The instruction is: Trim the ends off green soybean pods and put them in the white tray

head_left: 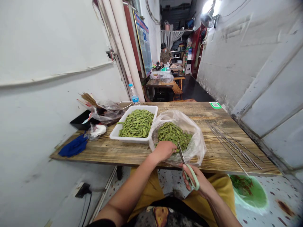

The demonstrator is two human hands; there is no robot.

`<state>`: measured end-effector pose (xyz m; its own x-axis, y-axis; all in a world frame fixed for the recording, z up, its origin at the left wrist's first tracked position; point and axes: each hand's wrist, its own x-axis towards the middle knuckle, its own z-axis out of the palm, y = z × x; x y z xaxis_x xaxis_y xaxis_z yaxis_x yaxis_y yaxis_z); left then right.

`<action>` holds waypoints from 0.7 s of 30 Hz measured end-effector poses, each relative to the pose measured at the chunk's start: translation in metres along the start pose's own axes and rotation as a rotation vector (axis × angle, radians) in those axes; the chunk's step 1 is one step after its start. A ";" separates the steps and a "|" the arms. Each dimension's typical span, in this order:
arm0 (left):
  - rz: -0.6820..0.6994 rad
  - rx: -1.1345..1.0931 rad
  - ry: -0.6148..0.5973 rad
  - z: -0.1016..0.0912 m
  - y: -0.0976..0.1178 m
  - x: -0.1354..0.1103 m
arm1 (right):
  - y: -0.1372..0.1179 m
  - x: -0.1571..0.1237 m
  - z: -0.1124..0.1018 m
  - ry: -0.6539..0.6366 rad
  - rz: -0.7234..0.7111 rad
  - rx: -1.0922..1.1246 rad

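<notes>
My right hand (195, 178) grips a pair of scissors (192, 176) with pale green handles, the blades pointing up and away from me. Close by the blade tips is my left hand (165, 149), its fingers pinched on what looks like a green bean pod (175, 150), mostly hidden by the fingers. Both hands are over the near side of an open clear plastic bag (200, 138) that holds a heap of green pods (171, 132) and small trimmings. Left of the bag, a white tray (115, 134) carries a pile of similar pods (137, 123).
Thin metal skewers (233, 145) lie on the wooden table (99, 153) at right. A blue cloth (74, 145), black box (82, 121) and water bottle (134, 96) are at left. A green basin (252, 192) stands on the floor. A person (165, 55) works farther back.
</notes>
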<state>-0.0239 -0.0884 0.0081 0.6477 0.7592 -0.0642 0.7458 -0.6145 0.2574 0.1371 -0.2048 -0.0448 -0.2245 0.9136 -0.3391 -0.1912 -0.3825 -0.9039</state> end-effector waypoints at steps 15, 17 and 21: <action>-0.012 0.117 0.009 0.006 0.006 0.001 | 0.007 0.001 -0.009 -0.009 -0.022 -0.129; -0.017 0.121 0.008 0.006 0.007 0.001 | 0.008 0.002 -0.010 -0.010 -0.016 -0.148; -0.015 0.117 0.010 0.006 0.009 0.001 | 0.009 0.002 -0.010 -0.009 -0.017 -0.186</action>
<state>-0.0157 -0.0940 0.0047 0.6355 0.7699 -0.0575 0.7685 -0.6237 0.1427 0.1449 -0.2051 -0.0564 -0.2310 0.9181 -0.3222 -0.0147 -0.3344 -0.9423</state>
